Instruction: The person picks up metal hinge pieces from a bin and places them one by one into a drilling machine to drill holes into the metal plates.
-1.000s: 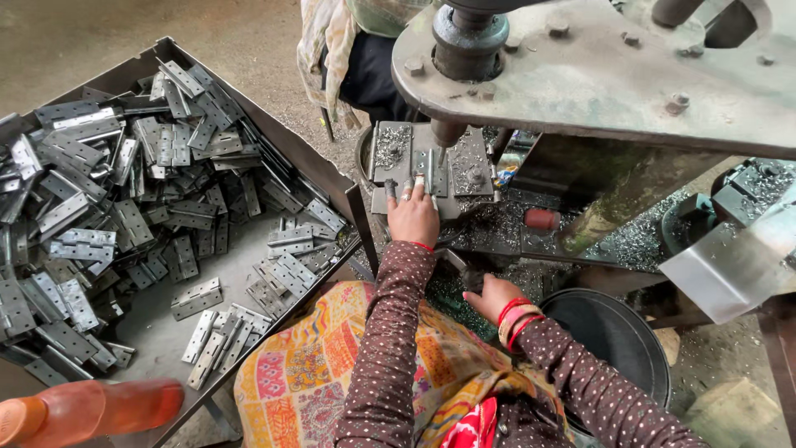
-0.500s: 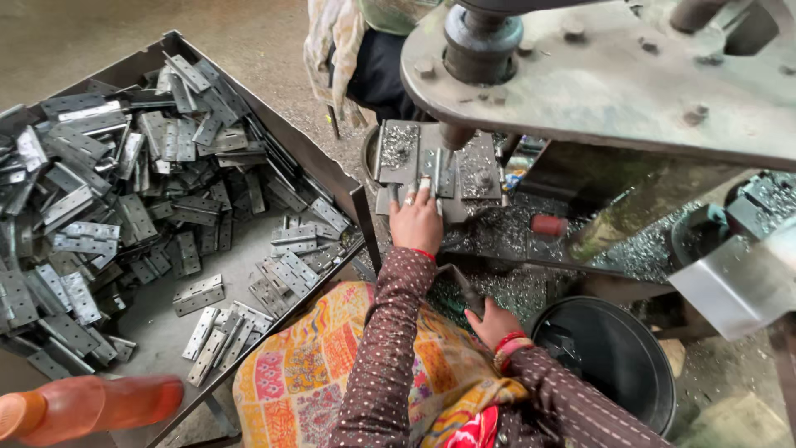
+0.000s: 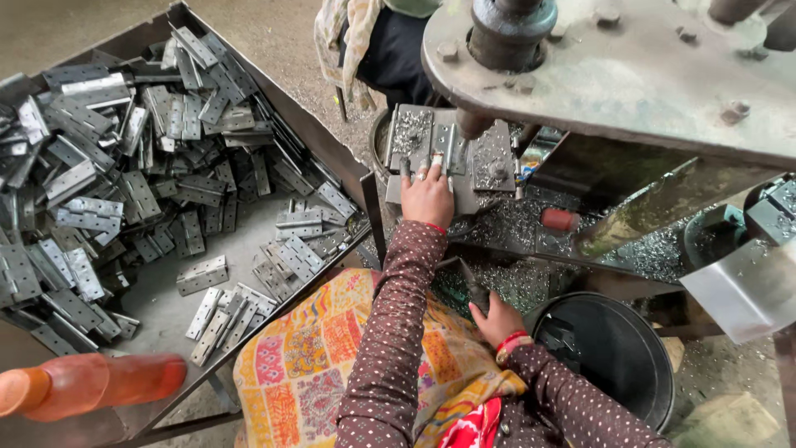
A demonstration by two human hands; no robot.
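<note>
Two hands work: left hand (image 3: 427, 195) flat, fingers spread, pressing a hinge (image 3: 442, 148) on the press plate (image 3: 489, 158); right hand (image 3: 496, 319) curled low, its grip unclear. Probably positioning; next, steady alignment.

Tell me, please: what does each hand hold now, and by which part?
The left hand presses flat on a metal hinge plate under the press, near edge. The right hand grips a dark lever at its lower end.
</note>
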